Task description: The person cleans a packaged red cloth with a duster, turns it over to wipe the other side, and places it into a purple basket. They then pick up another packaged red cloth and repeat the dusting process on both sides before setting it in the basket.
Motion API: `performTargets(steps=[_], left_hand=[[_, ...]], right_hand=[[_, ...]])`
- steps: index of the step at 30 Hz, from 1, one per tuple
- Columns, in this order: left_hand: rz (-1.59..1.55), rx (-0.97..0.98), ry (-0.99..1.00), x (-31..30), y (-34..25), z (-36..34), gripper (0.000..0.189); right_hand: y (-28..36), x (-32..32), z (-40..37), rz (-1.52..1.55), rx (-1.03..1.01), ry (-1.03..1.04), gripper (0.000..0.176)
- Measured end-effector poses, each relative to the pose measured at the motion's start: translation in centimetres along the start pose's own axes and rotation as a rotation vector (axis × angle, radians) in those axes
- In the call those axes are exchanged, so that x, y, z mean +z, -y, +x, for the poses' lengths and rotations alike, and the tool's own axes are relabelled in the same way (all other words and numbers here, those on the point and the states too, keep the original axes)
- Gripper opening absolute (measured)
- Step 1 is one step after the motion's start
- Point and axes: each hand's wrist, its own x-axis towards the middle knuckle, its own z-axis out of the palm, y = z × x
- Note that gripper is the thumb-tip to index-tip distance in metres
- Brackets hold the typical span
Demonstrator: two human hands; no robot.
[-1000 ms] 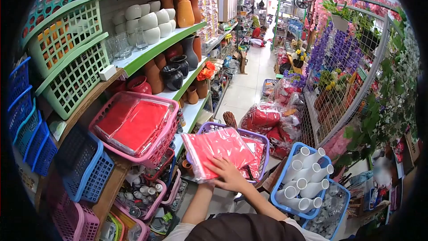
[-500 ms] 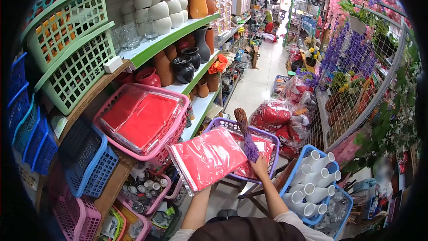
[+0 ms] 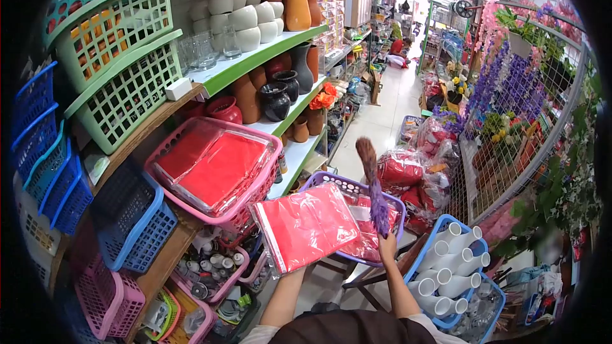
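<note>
- Your left hand (image 3: 294,274) is under the near edge of a flat red packet (image 3: 310,226) in clear plastic; its fingers are hidden beneath, so how far open they are cannot be told.
- The packet lies tilted above that hand, its right side over the near left part of a purple basket (image 3: 403,218).
- Your right hand (image 3: 387,246) has its fingers closed around the lower end of a duster (image 3: 377,200), which points up and away from you, purple low down and brown at the tip.
- More red packets (image 3: 368,240) lie in the purple basket, just left of your right hand.
- To your left, a pink basket (image 3: 275,164) full of wrapped red pieces (image 3: 223,169) sits beside shelves (image 3: 264,51) carrying white bowls (image 3: 247,25), glasses (image 3: 203,50) and dark vases (image 3: 276,100).
- To your right, a blue basket (image 3: 417,256) holds white vases (image 3: 442,277), their open mouths facing you.
- Beyond the purple basket, bagged red goods (image 3: 400,171) stand along the pale tiled floor (image 3: 384,111), near a wire rack (image 3: 503,175) hung with purple flowers (image 3: 507,86).
- Far down the aisle, a person (image 3: 399,48) is low near the floor.
</note>
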Motion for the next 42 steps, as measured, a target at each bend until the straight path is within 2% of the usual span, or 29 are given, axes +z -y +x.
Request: performTargets(steps=[2, 6, 10, 13, 14, 15, 16, 17, 18, 20, 21, 25, 27, 31, 33, 34, 35, 38, 39, 41, 42], left_hand=[[-0.001, -0.008, 0.010, 0.3, -0.2, 0.5, 0.053], [-0.004, -0.028, 0.035, 1.0, 0.9, 1.0, 0.053], [0.004, -0.035, 0.052, 1.4, 1.6, 1.1, 0.053], [0.013, -0.040, 0.054, 2.3, 1.6, 1.8, 0.054], [0.017, -0.043, 0.052, 2.3, 1.4, 2.2, 0.054], [0.020, -0.045, 0.049, 2.5, 1.8, 2.3, 0.054], [0.021, -0.049, 0.044, 3.7, 1.2, 5.8, 0.054], [0.022, -0.054, 0.038, 3.5, 1.1, 4.7, 0.054], [0.024, -0.057, 0.034, 4.4, 1.5, 6.6, 0.054], [0.029, -0.057, 0.029, 3.8, 1.0, 4.0, 0.054], [0.032, -0.054, 0.024, 3.7, 0.8, 4.1, 0.054], [0.046, -0.044, 0.001, 4.6, 1.0, 5.1, 0.055], [0.054, -0.046, -0.007, 4.3, 0.7, 3.7, 0.055], [0.069, -0.048, -0.021, 5.1, 0.0, 5.3, 0.055], [0.077, -0.040, -0.029, 5.2, 0.4, 4.8, 0.055], [0.081, -0.034, -0.035, 6.3, 0.7, 7.6, 0.055], [0.083, -0.029, -0.042, 5.6, -0.1, 5.6, 0.055], [0.086, -0.020, -0.062, 5.2, -0.7, 3.6, 0.056], [0.089, -0.018, -0.067, 5.3, -0.8, 3.7, 0.056], [0.093, -0.017, -0.073, 5.6, -0.3, 4.0, 0.056], [0.095, -0.018, -0.075, 5.4, -0.6, 3.1, 0.056]], right_hand=[[1.6, -1.6, -0.5, -0.020, -0.080, -0.067, 0.032], [5.3, -5.4, -2.9, 0.054, -0.230, 0.058, 0.029], [5.7, -6.9, -6.9, -0.226, -0.344, 0.341, 0.026], [5.9, -7.7, -9.3, -0.120, -0.600, 0.414, 0.027], [6.1, -8.0, -8.9, -0.117, -0.599, 0.412, 0.027], [5.9, -8.5, -8.4, -0.239, -0.576, 0.405, 0.026], [5.7, -8.9, -8.0, -0.362, -0.550, 0.400, 0.026], [5.8, -9.2, -7.5, -0.303, -0.518, 0.321, 0.023], [5.0, -9.0, -7.1, -0.302, -0.515, 0.321, 0.023], [3.5, -8.1, -5.9, -0.120, -0.319, 0.155, 0.022], [2.9, -7.6, -5.7, -0.127, -0.281, 0.125, 0.024], [5.8, -9.5, -7.7, -0.209, -0.415, 0.248, 0.019], [5.6, -9.4, -8.3, -0.309, -0.727, 0.401, 0.020], [3.9, -8.3, -6.8, -0.469, -0.683, 0.349, 0.028], [3.2, -7.6, -6.3, -0.371, -0.564, 0.226, 0.026], [3.2, -7.4, -6.2, -0.321, -0.504, 0.168, 0.024], [3.1, -7.2, -6.2, -0.271, -0.450, 0.142, 0.022], [4.3, -7.3, -6.9, -0.172, -0.392, 0.187, 0.021], [3.9, -6.9, -7.1, -0.172, -0.393, 0.190, 0.021], [3.9, -6.4, -7.7, -0.276, -0.640, 0.302, 0.023], [3.9, -6.6, -7.7, -0.275, -0.639, 0.300, 0.023]])
